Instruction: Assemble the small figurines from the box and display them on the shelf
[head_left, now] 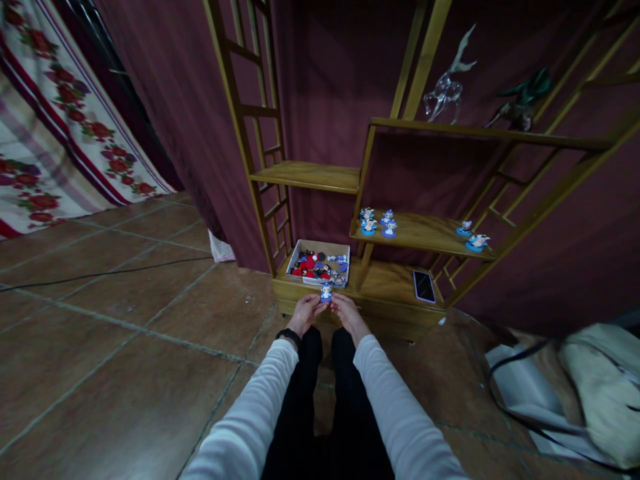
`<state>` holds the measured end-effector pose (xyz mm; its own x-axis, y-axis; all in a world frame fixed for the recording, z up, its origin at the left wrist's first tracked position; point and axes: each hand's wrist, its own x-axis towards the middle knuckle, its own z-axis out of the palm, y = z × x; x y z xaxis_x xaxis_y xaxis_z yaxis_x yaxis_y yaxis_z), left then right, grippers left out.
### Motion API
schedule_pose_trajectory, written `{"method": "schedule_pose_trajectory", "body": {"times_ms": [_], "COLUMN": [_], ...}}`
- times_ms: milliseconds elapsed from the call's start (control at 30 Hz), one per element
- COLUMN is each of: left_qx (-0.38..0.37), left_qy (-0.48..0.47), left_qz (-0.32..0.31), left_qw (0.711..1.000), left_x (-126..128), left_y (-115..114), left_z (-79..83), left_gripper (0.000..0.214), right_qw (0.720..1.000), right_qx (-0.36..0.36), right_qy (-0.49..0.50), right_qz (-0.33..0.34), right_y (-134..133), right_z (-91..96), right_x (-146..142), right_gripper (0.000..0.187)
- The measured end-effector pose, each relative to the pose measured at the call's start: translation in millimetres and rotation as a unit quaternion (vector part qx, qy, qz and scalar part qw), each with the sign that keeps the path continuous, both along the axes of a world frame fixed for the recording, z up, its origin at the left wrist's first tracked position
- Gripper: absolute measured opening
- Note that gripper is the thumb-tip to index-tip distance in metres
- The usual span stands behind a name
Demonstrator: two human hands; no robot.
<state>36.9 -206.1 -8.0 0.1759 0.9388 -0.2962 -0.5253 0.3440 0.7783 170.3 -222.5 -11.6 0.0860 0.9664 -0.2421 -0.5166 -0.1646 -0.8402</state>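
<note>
A small purple-and-white figurine point(326, 293) is held upright by its base between both hands, just in front of the shelf. My left hand point(306, 313) pinches the base from the left. From the right, the fingers of my right hand point(349, 313) close on the same base. Right behind them a white box point(296, 262) on the bottom shelf holds several red, black and purple figurines lying loosely. On the middle shelf point(425, 230) stand several figurines with blue or purple bases, some grouped at the left and two at the right.
A phone point(425, 286) lies on the bottom shelf at the right. A glass deer point(447, 87) and a dark green figure point(525, 100) stand on the upper shelf. A pale bag point(605, 387) rests on the floor at right. A black cable point(125, 271) crosses the tiles at left.
</note>
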Motion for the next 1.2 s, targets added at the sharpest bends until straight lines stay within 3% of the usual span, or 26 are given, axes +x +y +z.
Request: {"method": "schedule_pose_trajectory", "body": {"times_ms": [400, 667, 1200], "left_qx": [0.008, 0.001, -0.001], "left_qy": [0.007, 0.02, 0.046], "left_qz": [0.019, -0.031, 0.012], "left_qw": [1.0, 0.999, 0.999], "left_x": [0.2, -1.3, 0.8], "left_y": [-3.4, -2.3, -1.5], "left_z": [3.0, 4.9, -0.7], "left_gripper": [0.013, 0.014, 0.013], "right_qw": [1.0, 1.0, 0.999], "right_qx": [-0.001, -0.007, 0.002], "right_qy": [0.022, 0.018, -0.006], "right_qz": [0.011, 0.004, 0.036], "right_y": [0.1, 1.7, 1.3], "right_z": [0.0, -3.5, -3.2], "right_x": [1.9, 1.7, 4.3], "right_gripper": [0.028, 0.029, 0.026]}}
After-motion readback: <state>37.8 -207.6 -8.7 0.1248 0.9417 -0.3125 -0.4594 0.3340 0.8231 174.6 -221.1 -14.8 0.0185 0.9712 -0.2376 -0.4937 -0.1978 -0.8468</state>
